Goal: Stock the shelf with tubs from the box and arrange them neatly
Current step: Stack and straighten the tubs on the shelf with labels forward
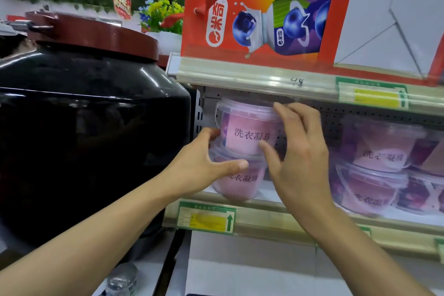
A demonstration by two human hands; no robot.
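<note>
A clear tub with a pink label point(245, 127) stands on top of a second such tub point(240, 182) at the left end of the shelf point(264, 218). My left hand point(199, 163) touches the upper tub's left side, its thumb lying across the seam between the two tubs. My right hand point(298, 151) rests against the upper tub's right side, fingers spread up to its lid. Both hands bracket the tub rather than lift it. The box is not in view.
More stacked tubs point(374, 166) fill the shelf to the right, with a gap between the stacks. A large black jar with a red lid point(84, 115) stands close on the left. A red drink carton point(264, 7) sits on the shelf above, low over the tubs.
</note>
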